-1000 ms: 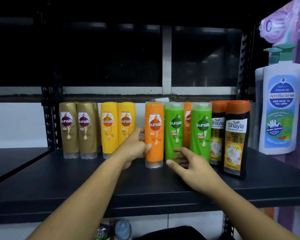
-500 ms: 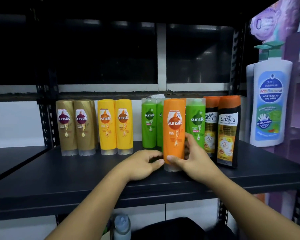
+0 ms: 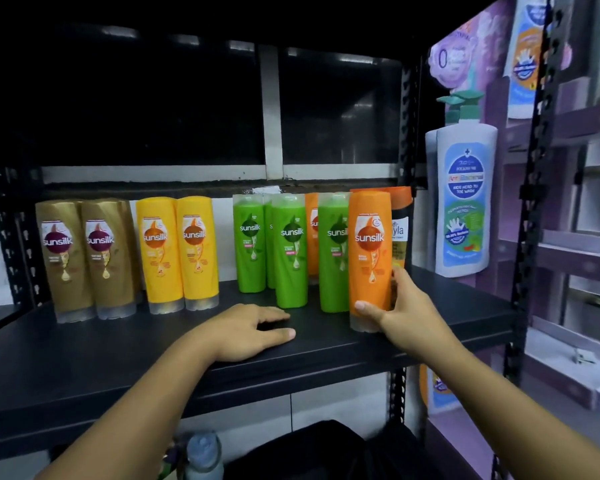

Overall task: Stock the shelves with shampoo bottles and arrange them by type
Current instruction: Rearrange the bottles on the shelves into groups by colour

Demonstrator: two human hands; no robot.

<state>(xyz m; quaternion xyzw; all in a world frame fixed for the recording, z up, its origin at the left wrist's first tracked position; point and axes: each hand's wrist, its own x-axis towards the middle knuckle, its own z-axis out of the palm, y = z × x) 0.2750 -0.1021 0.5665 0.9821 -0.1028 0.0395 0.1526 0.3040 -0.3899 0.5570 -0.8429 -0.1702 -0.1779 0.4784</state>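
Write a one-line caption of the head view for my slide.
Right hand grips an orange Sunsilk bottle beside the green bottles; left hand rests on the black shelf.

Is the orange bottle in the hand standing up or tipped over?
Standing up. The orange bottle is straight, clear cap down by the shelf, its label level, with the right hand gripping its lower side.

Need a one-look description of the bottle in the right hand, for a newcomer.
On the black shelf, look toward the row's right end. The orange Sunsilk bottle stands frontmost, gripped low by the right hand. Its neighbours are a green bottle and a black-bodied bottle; the other orange bottle sits further back, unheld.
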